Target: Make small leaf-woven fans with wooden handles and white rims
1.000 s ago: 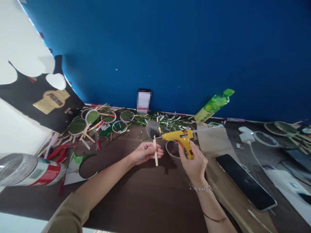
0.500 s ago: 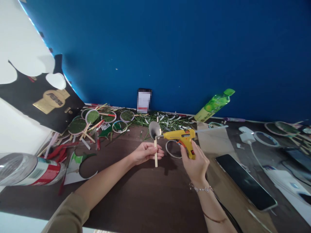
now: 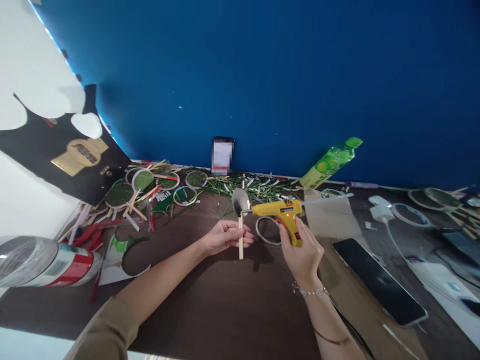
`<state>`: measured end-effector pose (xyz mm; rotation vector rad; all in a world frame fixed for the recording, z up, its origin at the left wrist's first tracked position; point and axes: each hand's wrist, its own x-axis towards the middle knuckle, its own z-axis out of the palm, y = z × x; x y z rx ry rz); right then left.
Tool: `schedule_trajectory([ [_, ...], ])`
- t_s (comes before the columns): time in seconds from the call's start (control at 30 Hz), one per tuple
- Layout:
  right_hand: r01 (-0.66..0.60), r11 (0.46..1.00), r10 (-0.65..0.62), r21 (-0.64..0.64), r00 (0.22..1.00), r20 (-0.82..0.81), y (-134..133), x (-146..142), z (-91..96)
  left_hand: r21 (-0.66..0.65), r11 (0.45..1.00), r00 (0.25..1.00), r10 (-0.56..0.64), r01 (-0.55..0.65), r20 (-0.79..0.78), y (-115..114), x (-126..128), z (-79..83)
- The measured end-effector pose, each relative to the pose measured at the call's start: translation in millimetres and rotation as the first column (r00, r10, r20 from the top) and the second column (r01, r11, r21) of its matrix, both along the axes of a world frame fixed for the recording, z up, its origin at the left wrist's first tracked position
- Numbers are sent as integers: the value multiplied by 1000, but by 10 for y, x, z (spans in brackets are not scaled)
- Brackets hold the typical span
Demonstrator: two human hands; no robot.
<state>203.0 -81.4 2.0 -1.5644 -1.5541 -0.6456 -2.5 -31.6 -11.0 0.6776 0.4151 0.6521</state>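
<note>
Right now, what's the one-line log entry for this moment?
left hand grips wooden stick topped by grey disc | right hand grips yellow glue gun | nozzle at disc's base

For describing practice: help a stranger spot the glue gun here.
Below the blue wall lies a dark brown table littered with craft scraps. Near its middle the right hand grips the glue gun. It is the only bright yellow tool, nozzle aimed at the stick in the left hand.

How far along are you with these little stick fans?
Done: leaf-filled rings on sticks lie piled at the back left. In hand: the left hand holds a disc on a stick; the right hand puts the glue gun nozzle to it. Left: empty rings seemingly await filling.
</note>
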Motion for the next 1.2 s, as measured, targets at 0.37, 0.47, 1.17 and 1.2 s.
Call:
schedule_trajectory([
  [0.37,4,998,-8,-64,998,-56,-16,6,17,5,1000,1000,11,-11,9,1,-6,7],
  [0.47,-7,998,3,-68,998,-59,-19,7,4,4,1000,1000,23,-23,15,7,-2,-5],
  [1.17,-7,997,4,-71,999,-38,-11,19,-2,-12,999,999,51,-51,7,8,8,13],
  [1.2,-11,997,7,-79,999,-44,-13,16,-5,-13,999,999,52,-52,4,7,8,15],
])
